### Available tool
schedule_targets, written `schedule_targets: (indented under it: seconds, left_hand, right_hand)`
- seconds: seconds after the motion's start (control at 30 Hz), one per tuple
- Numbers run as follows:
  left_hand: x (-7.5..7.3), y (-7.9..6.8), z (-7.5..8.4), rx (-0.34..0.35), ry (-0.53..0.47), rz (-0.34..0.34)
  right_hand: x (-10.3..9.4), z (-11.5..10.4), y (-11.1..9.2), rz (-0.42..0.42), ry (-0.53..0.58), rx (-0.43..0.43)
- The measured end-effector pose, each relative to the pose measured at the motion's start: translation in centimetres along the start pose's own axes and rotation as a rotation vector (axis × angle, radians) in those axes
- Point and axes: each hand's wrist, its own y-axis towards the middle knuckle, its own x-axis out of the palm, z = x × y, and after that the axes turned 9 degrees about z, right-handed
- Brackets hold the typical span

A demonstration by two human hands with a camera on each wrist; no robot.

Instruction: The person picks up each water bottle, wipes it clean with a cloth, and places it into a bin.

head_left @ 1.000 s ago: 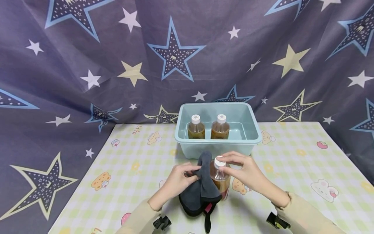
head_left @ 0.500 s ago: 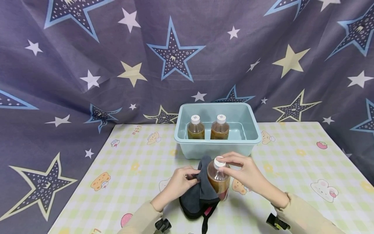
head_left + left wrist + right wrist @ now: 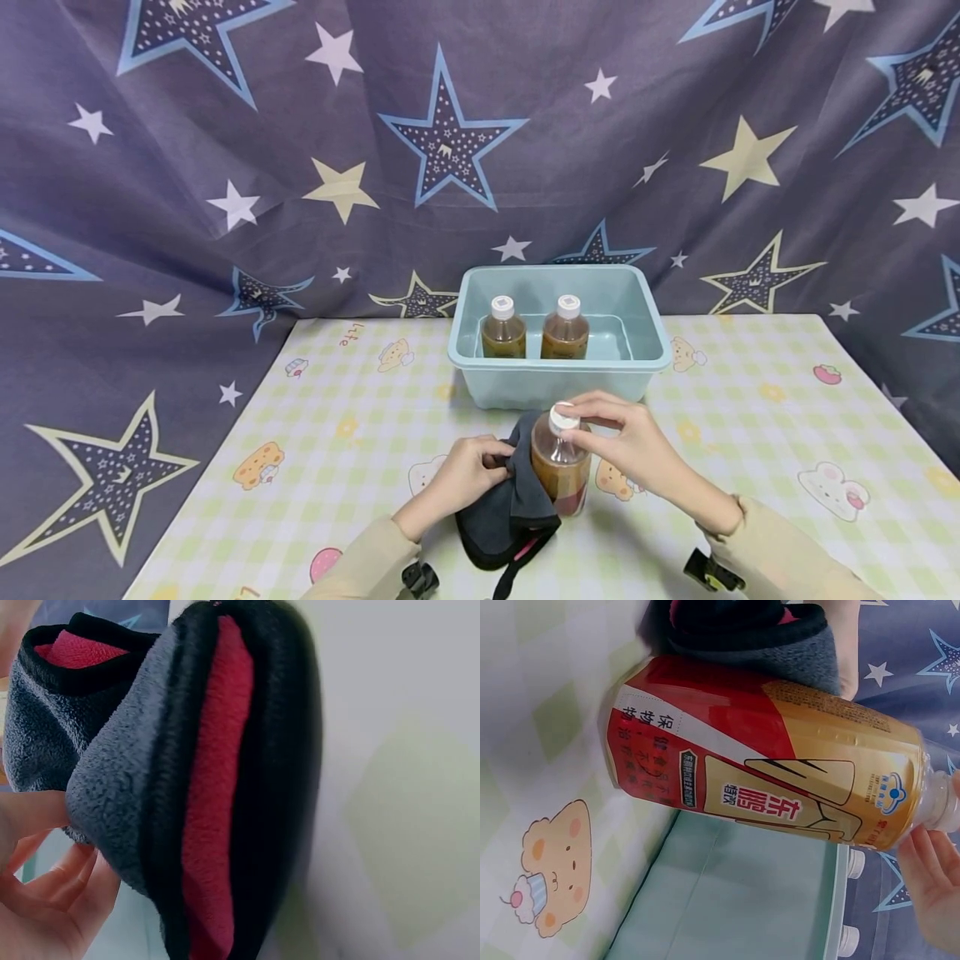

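Observation:
My left hand (image 3: pixel 468 471) pinches a folded dark grey fleece piece (image 3: pixel 498 521) with black trim; a pink-red lining shows in the left wrist view. Its opening faces down toward the front, and a black strap (image 3: pixel 510 575) hangs from it. My right hand (image 3: pixel 618 433) grips the white cap (image 3: pixel 562 418) of a drink bottle (image 3: pixel 566 479), thumb and fingers on either side. The bottle stands upright on the table, its red and gold label (image 3: pixel 757 765) plain in the right wrist view. The fleece lies against the bottle's left side and covers part of it.
Behind the hands stands a light blue plastic bin (image 3: pixel 637 365). Inside it, toward the left, are two capped bottles, a left one (image 3: pixel 503 333) and a right one (image 3: pixel 566 333). A checked tablecloth (image 3: pixel 750 417) covers the table, with a star-patterned curtain (image 3: pixel 442 233) behind.
The fleece piece has sunk lower and slid slightly left, with my left hand moving a little down with it. More of the bottle shows. My right hand has stayed on the cap.

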Motion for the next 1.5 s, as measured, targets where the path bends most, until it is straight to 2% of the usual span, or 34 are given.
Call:
schedule_targets:
  seconds: [0.17,0.6,0.73,1.1,1.5]
  left_hand:
    - [0.4,0.0,-0.6,0.021,0.021,-0.024]
    - [0.5,-0.2,-0.4,0.012,0.044,0.001]
    - [0.0,-0.2,0.3,-0.004,0.030,0.025]
    - [-1.5,0.0,2.5,0.049,-0.015,0.116]
    - [-2.1,0.3,3.4,0.054,-0.048,0.132]
  right_hand:
    - [0.0,0.0,0.0,0.003,0.001,-0.004]
    - [0.0,-0.1,0.0,0.007,0.014,-0.017]
    - [0.0,-0.1,-0.1,0.010,0.017,-0.027]
    - [0.0,0.0,-0.1,0.005,0.027,-0.027]
    - [0.0,-0.2,-0.1,0.011,0.026,-0.020]
